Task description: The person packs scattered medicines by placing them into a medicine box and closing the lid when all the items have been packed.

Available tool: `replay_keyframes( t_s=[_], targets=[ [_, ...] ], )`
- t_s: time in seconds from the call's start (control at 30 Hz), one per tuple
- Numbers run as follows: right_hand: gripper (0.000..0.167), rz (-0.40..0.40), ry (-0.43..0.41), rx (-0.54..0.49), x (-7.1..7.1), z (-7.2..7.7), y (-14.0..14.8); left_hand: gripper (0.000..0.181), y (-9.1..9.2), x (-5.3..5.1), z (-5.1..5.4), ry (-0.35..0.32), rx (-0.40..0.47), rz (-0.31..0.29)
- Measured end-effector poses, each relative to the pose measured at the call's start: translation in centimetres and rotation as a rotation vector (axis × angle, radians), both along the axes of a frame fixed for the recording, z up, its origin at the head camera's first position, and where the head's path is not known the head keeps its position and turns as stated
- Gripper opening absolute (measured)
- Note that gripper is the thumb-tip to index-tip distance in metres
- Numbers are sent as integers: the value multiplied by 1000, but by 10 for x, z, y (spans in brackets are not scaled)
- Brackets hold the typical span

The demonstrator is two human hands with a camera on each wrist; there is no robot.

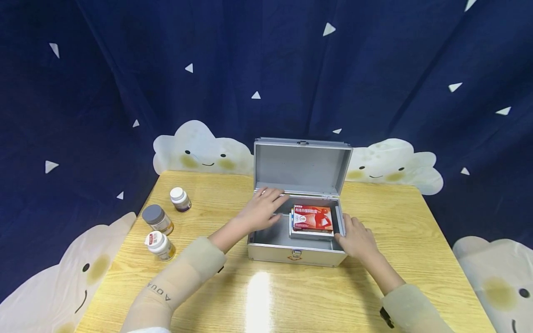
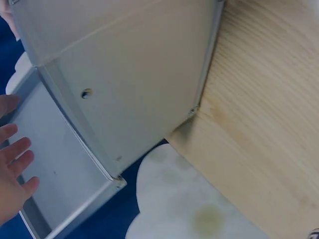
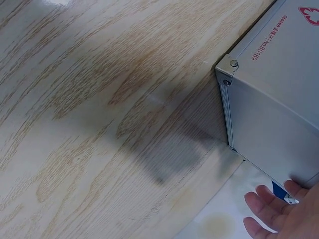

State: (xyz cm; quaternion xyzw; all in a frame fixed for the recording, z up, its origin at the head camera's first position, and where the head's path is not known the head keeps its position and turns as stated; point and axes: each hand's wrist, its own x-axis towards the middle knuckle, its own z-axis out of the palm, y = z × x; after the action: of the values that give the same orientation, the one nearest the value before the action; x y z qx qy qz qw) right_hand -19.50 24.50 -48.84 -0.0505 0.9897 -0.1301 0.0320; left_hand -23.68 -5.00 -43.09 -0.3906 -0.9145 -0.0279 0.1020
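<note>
A silver metal case (image 1: 266,252) stands with its lid (image 1: 297,169) raised at the back. Inside, toward the right, a red medicine box (image 1: 312,217) lies on top of a white box (image 1: 310,235). My left hand (image 1: 262,210) reaches over the left wall, fingers extended and holding nothing. The left wrist view shows those fingers spread in front of the grey lid interior. At the right wall, my right hand (image 1: 358,238) has its thumb by the rim and its fingers outside. Those fingers look loose in the right wrist view; firm contact is unclear.
Three pill bottles stand at the table's left: a white-capped one (image 1: 180,200) at the back, a grey-capped one (image 1: 158,219), and another white one (image 1: 160,246) in front. The wooden table (image 1: 374,203) meets a dark blue curtain (image 1: 266,69) behind the case.
</note>
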Motion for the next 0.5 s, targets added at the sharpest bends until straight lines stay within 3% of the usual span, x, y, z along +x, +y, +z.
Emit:
replay_keyframes(
  t_s=[0.2,0.5],
  targets=[
    [67,0,1,-2,0,1,0,50,-19,3,-3,78,68,26],
    [67,-7,-2,-8,1,1,-1,50,-51,9,-9,122,148,147]
  ],
)
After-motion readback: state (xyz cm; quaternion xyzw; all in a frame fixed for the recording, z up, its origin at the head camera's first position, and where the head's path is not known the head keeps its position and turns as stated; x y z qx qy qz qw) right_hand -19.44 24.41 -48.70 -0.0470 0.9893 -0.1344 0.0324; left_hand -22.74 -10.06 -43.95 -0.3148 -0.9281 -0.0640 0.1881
